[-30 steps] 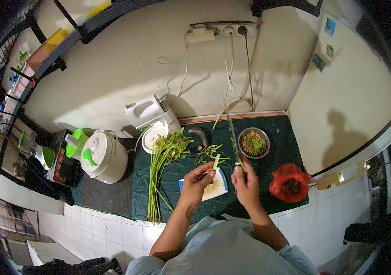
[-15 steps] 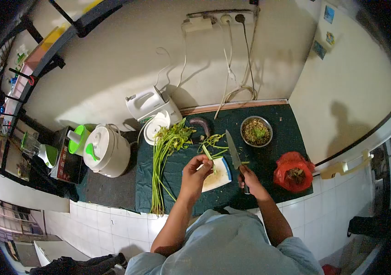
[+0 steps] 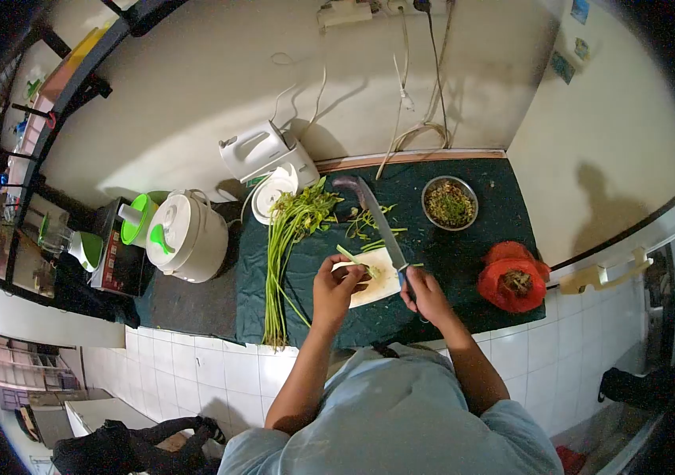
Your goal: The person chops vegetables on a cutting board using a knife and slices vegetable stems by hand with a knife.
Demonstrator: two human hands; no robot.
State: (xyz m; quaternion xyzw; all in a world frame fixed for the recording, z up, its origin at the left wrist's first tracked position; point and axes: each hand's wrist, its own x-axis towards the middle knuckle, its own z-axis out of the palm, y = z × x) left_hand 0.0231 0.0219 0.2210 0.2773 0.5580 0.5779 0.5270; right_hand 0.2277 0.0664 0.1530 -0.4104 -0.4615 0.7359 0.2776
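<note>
My left hand (image 3: 337, 286) pinches a short piece of green stalk (image 3: 348, 254) over the left part of a white cutting board (image 3: 377, 291). In my right hand (image 3: 426, 294) is the dark handle of a long knife (image 3: 383, 227), its blade pointing up and away, above the board's right side. Cut green stems (image 3: 367, 225) lie just beyond the board. Left of it rests a bunch of long leafy stalks (image 3: 278, 269). Behind the blade tip is a purple curved vegetable (image 3: 347, 183), partly covered. A metal bowl (image 3: 450, 203) holds chopped greens.
A red plastic bag (image 3: 513, 277) sits at the table's right. At the left stand a white rice cooker (image 3: 187, 237), a green container (image 3: 138, 218) and a white hand mixer (image 3: 262, 150) on its stand. Cables hang on the wall. A dark-clothed person (image 3: 132, 447) shows at the lower left.
The knife has tilted from upright toward the left and moved over the board. My left hand has lowered the stalk piece toward the board. The camera view has shifted downward.
</note>
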